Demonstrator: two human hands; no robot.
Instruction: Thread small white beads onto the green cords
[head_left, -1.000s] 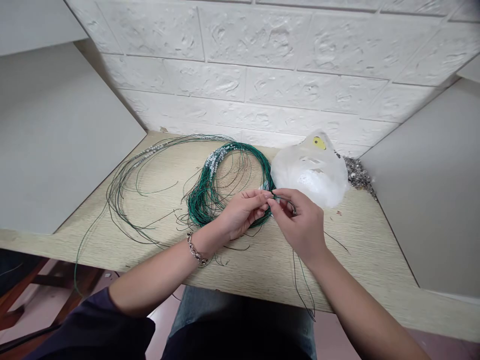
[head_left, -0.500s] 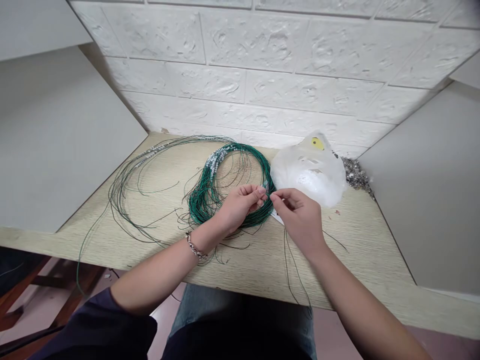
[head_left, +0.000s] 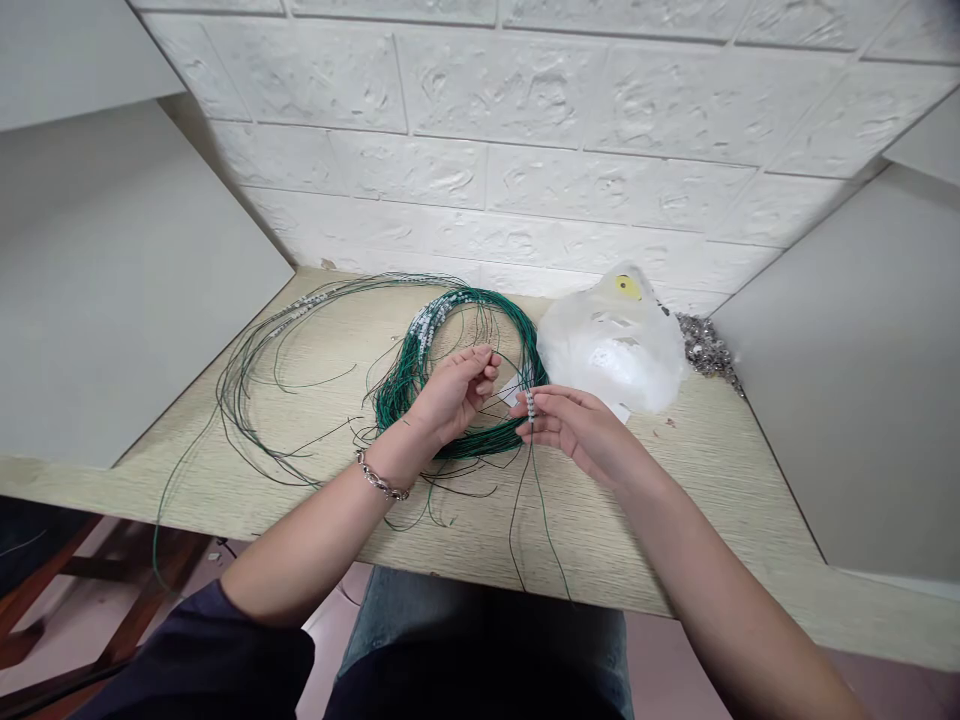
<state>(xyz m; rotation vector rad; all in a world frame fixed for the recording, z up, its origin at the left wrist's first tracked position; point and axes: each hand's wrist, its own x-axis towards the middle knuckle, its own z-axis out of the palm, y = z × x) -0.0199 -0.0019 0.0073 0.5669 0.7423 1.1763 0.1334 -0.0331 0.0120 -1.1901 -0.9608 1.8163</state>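
Hands have parted since the earlier frame: right hand (head_left: 581, 432) pinches a thin green cord strung with small white beads (head_left: 531, 404), ends dangling over the counter (head_left: 697, 520) front edge. Left hand (head_left: 450, 392) is loosely curled over the green cord coil (head_left: 409, 385), gripping nothing visible. Risk: beads sliding off a loose end, or snagging the coil.

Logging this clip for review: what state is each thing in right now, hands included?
Right hand: pinched shut on beaded cord, held upright.
Beaded cord: a few beads at the fingers, ends hanging over the desk edge.
Left hand: fingers curled, resting on the green coil; grip unclear.
Green coil: looped flat on the desk.
Loose cords: spread out in a wide arc.
Plastic bag: lying crumpled.
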